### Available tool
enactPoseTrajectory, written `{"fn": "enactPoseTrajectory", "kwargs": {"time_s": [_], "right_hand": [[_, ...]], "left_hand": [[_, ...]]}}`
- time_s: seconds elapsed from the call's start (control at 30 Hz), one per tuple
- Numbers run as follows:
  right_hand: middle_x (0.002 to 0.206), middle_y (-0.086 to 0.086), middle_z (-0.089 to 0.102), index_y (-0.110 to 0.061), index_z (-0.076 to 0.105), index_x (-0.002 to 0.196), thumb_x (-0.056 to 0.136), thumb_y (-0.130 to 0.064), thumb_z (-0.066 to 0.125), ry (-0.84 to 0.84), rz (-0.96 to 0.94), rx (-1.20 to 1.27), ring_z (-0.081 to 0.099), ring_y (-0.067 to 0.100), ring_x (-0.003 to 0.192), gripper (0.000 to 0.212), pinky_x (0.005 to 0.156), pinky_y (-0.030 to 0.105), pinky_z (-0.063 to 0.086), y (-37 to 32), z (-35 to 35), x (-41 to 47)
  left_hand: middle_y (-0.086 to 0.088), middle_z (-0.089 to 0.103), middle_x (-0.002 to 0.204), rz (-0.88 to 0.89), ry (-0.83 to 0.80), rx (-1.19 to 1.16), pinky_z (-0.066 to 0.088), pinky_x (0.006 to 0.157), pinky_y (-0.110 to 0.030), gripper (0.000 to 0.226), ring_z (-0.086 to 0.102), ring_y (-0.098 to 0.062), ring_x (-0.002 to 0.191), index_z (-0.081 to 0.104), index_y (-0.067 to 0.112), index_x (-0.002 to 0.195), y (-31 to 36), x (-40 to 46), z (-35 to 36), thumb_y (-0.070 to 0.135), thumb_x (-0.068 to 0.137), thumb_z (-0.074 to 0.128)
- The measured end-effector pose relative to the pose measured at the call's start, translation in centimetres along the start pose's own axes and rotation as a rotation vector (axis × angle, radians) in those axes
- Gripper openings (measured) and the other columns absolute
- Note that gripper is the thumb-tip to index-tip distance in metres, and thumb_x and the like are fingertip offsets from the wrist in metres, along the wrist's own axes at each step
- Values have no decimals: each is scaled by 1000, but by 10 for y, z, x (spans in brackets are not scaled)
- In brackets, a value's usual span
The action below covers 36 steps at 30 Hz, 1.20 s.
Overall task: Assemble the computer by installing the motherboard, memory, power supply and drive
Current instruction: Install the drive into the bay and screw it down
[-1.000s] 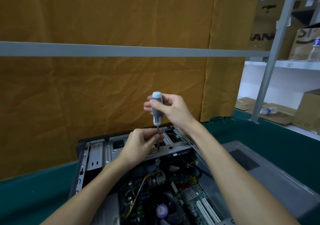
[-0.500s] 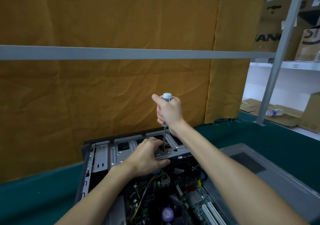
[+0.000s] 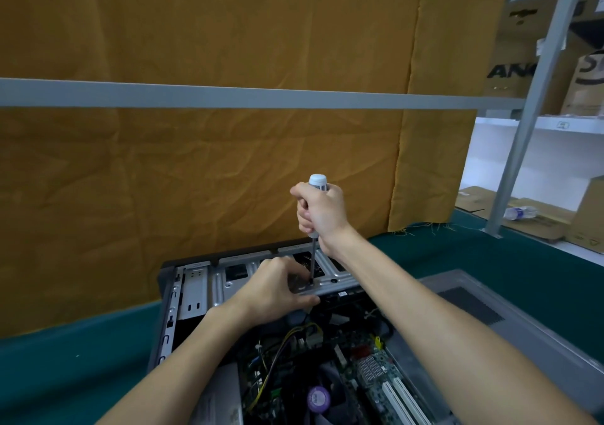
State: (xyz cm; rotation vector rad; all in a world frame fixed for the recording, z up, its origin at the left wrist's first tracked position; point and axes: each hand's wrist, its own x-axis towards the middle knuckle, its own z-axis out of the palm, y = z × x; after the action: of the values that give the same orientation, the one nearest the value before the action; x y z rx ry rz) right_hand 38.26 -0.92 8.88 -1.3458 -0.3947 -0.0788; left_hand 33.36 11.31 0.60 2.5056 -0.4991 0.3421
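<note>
Right hand (image 3: 323, 210) grips screwdriver (image 3: 314, 228) upright, tip down on drive bracket (image 3: 330, 282).

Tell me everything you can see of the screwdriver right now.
The screwdriver stands nearly upright over the open computer case. Its handle looks like grey plastic with a pale rounded cap; a thin dark metal shaft runs down to a hole in the silver drive bracket. The right hand grips the handle. The left hand rests on the bracket, fingers beside the tip.
</note>
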Motion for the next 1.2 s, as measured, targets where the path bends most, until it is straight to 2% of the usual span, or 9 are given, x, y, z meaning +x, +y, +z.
{"fn": "enactPoseTrajectory", "kwargs": {"time_s": [0.13,0.23,0.37,0.67,0.83,0.9,1.07,1.13,1.2], "right_hand": [[41,-5,37,-20,45,49,85,-5,60,67,-24,-16,30,11,34,42,39,19,27,-1,5,-3],[41,-5,38,-20,45,50,87,-5,60,49,-39,-25,32,10,33,43,39,19,29,0,5,-6],[42,-5,39,-20,45,49,86,-3,60,94,-64,-24,32,11,34,43,39,19,29,-1,5,-8],[43,-5,39,-18,44,54,87,-2,59,138,-68,-23,33,11,35,39,39,20,28,-1,6,-6],[43,-5,38,-24,44,42,83,-3,59,105,-102,-38,31,12,35,49,40,20,27,5,6,-7],[42,-4,37,-25,45,46,86,-4,61,80,-55,-10,31,12,35,47,40,21,27,2,2,-4],[44,0,38,-20,50,51,86,-17,69,-203,22,39,30,14,37,40,42,24,29,-14,-12,5],[44,0,39,-20,51,50,83,-21,72,-233,13,35,30,15,37,39,42,24,30,-19,-9,14],[44,1,41,-20,52,49,83,-19,72,-205,13,33,32,15,37,39,42,23,30,-20,-4,24]], "left_hand": [[6,71,102,3,1,-2,52,83,-29,37,65,-11,92,77,20,106,0,-2,0,46,80,83],[2,70,99,2,-14,3,52,81,-35,33,64,-15,90,76,18,101,1,-3,0,44,81,81],[2,68,94,4,-12,13,50,74,-32,29,61,-15,83,75,18,97,3,-4,0,43,83,81],[3,69,105,-6,-30,5,52,84,-32,37,64,-14,93,75,18,112,3,-5,-2,42,85,80],[1,69,101,-6,-55,-1,52,80,-34,32,63,-16,89,76,17,106,5,-6,-2,41,86,79],[1,70,95,-19,-37,-33,51,76,-32,26,63,-13,84,76,17,98,5,-6,-1,41,89,76],[14,76,85,-106,124,-294,48,69,-16,17,67,3,76,79,20,105,6,0,0,30,97,68],[13,75,77,-126,196,-342,48,64,-17,14,68,1,68,81,19,97,5,6,-1,28,96,70],[15,75,81,-154,256,-325,52,65,-20,13,68,4,71,81,20,99,1,12,-3,27,96,71]]}}
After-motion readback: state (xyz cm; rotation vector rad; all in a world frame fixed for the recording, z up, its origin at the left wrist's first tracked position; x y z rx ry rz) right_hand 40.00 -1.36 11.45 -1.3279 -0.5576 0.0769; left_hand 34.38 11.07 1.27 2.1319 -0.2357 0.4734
